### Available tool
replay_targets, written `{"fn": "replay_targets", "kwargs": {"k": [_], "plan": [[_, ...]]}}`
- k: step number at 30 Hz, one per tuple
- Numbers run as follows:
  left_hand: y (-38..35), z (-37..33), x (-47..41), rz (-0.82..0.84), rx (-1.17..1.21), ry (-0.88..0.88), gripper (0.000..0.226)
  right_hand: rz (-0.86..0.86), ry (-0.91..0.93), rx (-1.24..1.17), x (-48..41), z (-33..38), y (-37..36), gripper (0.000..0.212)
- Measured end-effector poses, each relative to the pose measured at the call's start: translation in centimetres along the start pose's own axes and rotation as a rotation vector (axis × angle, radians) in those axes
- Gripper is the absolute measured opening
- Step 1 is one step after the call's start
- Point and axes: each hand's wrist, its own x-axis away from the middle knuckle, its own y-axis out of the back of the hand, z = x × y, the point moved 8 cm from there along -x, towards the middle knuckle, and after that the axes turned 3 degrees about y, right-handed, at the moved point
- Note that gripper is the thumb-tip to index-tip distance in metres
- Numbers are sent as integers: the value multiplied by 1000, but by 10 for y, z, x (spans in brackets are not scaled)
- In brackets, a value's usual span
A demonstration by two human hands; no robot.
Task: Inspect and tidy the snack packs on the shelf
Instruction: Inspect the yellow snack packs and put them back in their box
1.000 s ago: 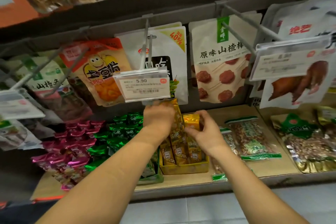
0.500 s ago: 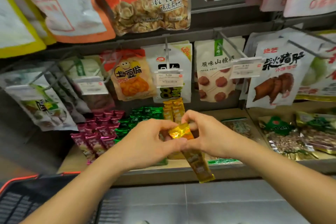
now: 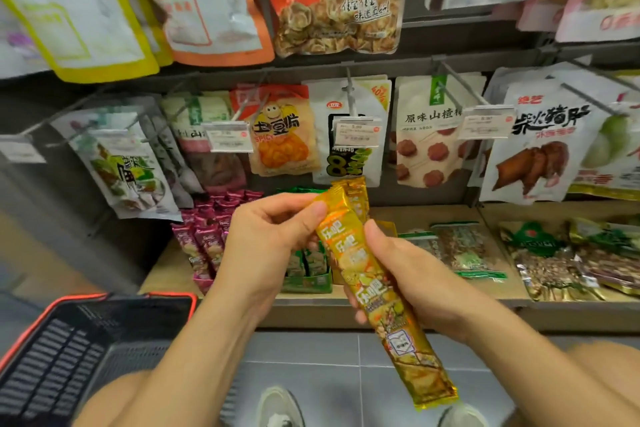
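A long gold snack pack (image 3: 377, 288) hangs slanted in front of the shelf, its lower end down over the floor. My left hand (image 3: 266, 246) pinches its top end between thumb and fingers. My right hand (image 3: 408, 274) grips its middle from the right, thumb on the front. Behind the hands stands the yellow display box with more gold packs (image 3: 356, 194), mostly hidden. Green packs (image 3: 308, 263) and magenta packs (image 3: 207, 236) stand in rows to its left on the wooden shelf (image 3: 346, 308).
Clear bags of nuts (image 3: 460, 246) and foil bags (image 3: 561, 260) lie on the shelf to the right. Hanging snack bags on metal pegs with price tags (image 3: 358, 133) fill the wall above. A black basket with a red rim (image 3: 79, 350) sits at lower left.
The gold pack came out of the box and toward me. It now faces me front on, with the left hand at its top and the right hand lower on it. The view stepped back.
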Motion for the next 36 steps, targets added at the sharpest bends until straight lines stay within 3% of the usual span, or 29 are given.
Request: {"fn": "replay_targets", "kwargs": {"k": [5, 10, 13, 16, 18, 24, 26, 29, 31, 33, 36], "plan": [[9, 3, -1, -59, 147, 15, 20, -107, 168, 129, -5, 12, -3, 45], [7, 5, 0, 0, 195, 66, 17, -145, 249, 284, -8, 12, 1, 47], [0, 2, 2, 122, 23, 68, 17, -256, 320, 499, -5, 14, 9, 49], [3, -2, 2, 41, -240, -24, 17, -390, 344, 636, 0, 16, 17, 46], [2, -2, 2, 5, -278, -67, 9, -454, 331, 750, 2, 15, 19, 51], [3, -11, 9, -158, -638, -299, 15, -544, 366, 987, 4, 16, 13, 51], [4, -10, 6, -153, -637, -285, 17, -573, 418, 1051, 7, 21, 11, 46], [10, 7, -4, -94, -448, -43, 10, -646, 539, 1228, 14, 29, 2, 39], [10, 18, -7, -41, -477, 60, 18, -699, 583, 1302, 18, 32, -3, 40], [5, 20, -6, 28, -562, 36, 34, -707, 577, 1327, 18, 32, -6, 41], [1, 6, -1, 18, -710, -155, 33, -673, 562, 1293, 16, 31, -5, 42]]}}
